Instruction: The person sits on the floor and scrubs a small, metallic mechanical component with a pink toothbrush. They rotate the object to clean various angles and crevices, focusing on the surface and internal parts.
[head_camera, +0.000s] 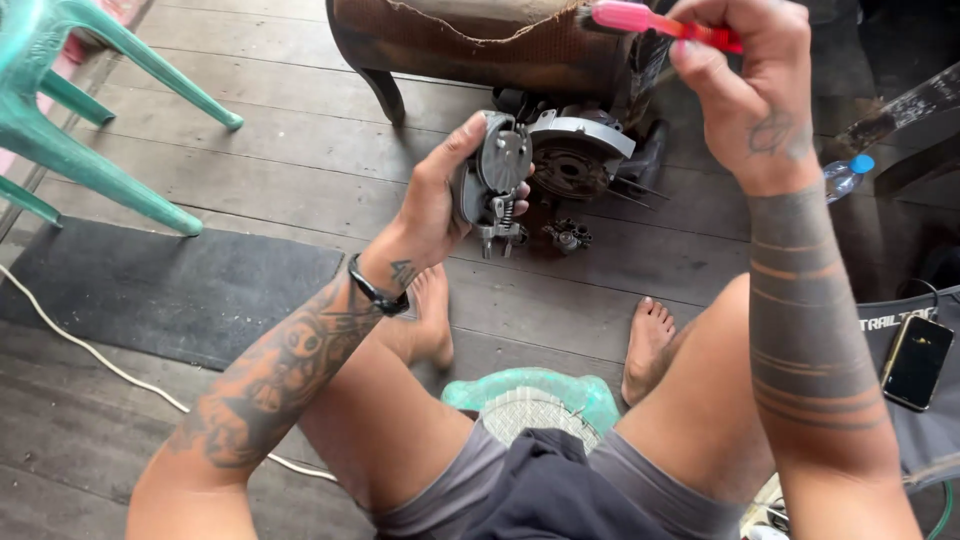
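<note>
Two hands work above a plank floor. The left hand (440, 195) wraps a grey metal carburetor (492, 185), thumb over the top edge and fingers closed behind its body, holding it upright at the scene's middle, well clear of the boards. The right hand (745, 95) is closed on a screwdriver (665, 24) with a pink and red translucent handle, raised at far right; its shaft is mostly hidden behind the fingers.

The carburetor looks like cast metal: stiff, dense for its bulk, probably weighty enough to need a full palm grip as here. Its round cover plate is smooth and dull grey, likely oily, so it may slip. A small spring and thin brackets hang at its lower end; these seem the delicate parts, best left untouched, with the hold kept on the blocky body. The screwdriver handle is hard plastic, light and faceted, and should grip easily.

Just beyond the carburetor, an engine part (580, 160) with a grey rim and dark rusty core sits on the floor, and a small metal fitting (568, 236) lies near it. A brown wooden stool (480, 45) stands at far centre, a green plastic chair (90, 110) at far left, a dark mat (170, 290) on the left, and a phone (915, 362) at right. The boards are worn, grey and grooved.
</note>
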